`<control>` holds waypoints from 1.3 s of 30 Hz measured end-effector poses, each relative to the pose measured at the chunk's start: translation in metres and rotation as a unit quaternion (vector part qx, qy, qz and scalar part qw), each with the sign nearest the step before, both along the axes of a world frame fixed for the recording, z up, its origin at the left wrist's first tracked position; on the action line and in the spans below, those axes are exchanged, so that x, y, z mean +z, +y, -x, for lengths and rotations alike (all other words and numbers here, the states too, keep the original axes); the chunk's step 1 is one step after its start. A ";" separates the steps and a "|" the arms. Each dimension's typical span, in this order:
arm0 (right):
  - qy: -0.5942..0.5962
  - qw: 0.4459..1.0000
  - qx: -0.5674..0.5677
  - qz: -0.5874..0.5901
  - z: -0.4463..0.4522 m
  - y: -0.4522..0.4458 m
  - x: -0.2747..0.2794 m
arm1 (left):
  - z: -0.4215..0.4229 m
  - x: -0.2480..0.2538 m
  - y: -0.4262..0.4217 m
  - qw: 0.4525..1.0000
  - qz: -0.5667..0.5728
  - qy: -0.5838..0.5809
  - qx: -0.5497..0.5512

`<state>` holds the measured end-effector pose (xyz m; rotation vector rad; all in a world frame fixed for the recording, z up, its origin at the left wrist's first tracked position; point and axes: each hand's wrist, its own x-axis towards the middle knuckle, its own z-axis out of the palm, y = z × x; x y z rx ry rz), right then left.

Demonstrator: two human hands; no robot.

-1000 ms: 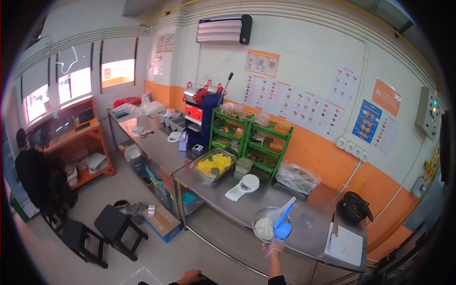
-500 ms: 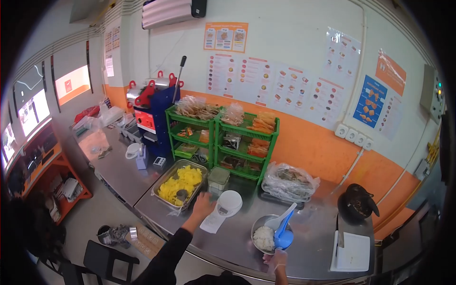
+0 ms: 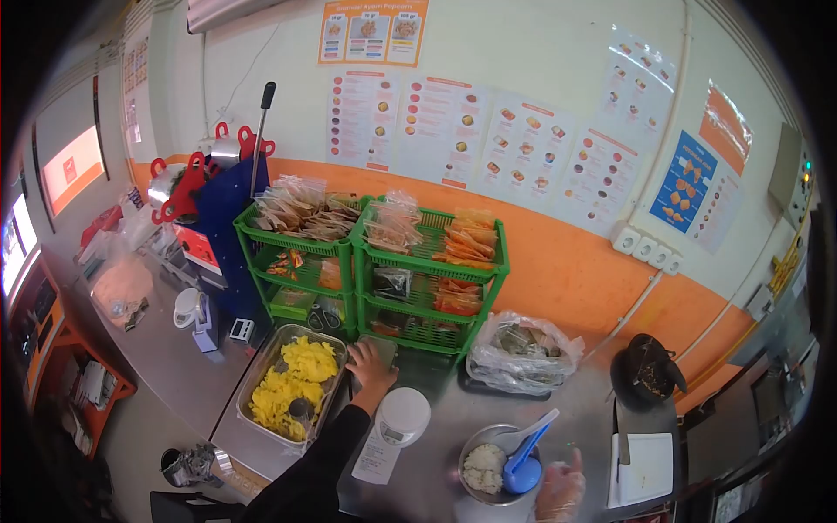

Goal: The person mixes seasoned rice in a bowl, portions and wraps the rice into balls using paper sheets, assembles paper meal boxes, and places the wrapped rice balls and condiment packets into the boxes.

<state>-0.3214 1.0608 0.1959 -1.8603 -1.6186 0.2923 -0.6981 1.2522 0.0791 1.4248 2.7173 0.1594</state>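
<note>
My left hand [image 3: 372,375] reaches over a square lidded container [image 3: 384,348], fingers stretched out across its near left part; whether they grip it cannot be told. Left of that hand is a metal tray [image 3: 244,403] of yellow rice [image 3: 295,376] with a small round metal scoop in it. A white kitchen scale [image 3: 406,410] stands just below the hand, a paper slip [image 3: 377,458] in front of it. My right hand [image 3: 561,490], in a clear plastic glove, is beside a metal bowl [image 3: 471,436], fingers apart and holding nothing visible. The bowl holds white rice [image 3: 484,468], a pale rice paddle [image 3: 508,442] and a blue ladle [image 3: 521,475].
Green racks [image 3: 432,318] with bagged packets stand behind the tray. A plastic-wrapped tray [image 3: 523,353], a dark stone mortar [image 3: 645,375] and a white cutting board [image 3: 643,468] are to the right. Another scale [image 3: 193,314] and a blue sealing machine [image 3: 228,227] are at left.
My left hand has moved from beside the scale onto the lidded container. My right hand has come away from the bowl's near side to its right. The view has shifted closer.
</note>
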 end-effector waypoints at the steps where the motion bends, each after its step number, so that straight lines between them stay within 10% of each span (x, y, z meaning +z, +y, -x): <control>1: 0.071 0.991 0.017 -0.109 0.017 0.010 -0.015 | 0.002 0.002 -0.001 1.000 0.003 -0.001 -0.002; 4: 0.323 0.924 0.203 0.033 0.112 0.047 -0.018 | 0.005 -0.008 -0.010 0.999 -0.004 0.004 -0.032; 9: 0.055 0.890 0.431 -0.137 0.328 0.135 0.010 | -0.011 -0.094 -0.026 0.940 -0.287 -0.131 -0.133; 11: -0.094 0.889 0.448 -0.007 0.404 0.200 -0.051 | -0.007 -0.122 -0.029 0.871 -0.417 -0.193 -0.171; 16: -0.368 0.844 0.370 0.121 0.512 0.271 -0.086 | 0.000 -0.086 -0.040 0.895 -0.385 -0.166 -0.154; 23: -0.453 0.790 0.283 0.300 0.547 0.294 -0.084 | 0.008 -0.056 -0.051 0.906 -0.361 -0.172 -0.136; 39: -0.490 0.816 0.298 0.078 0.545 0.269 -0.065 | 0.020 -0.029 -0.041 0.928 -0.320 -0.160 -0.104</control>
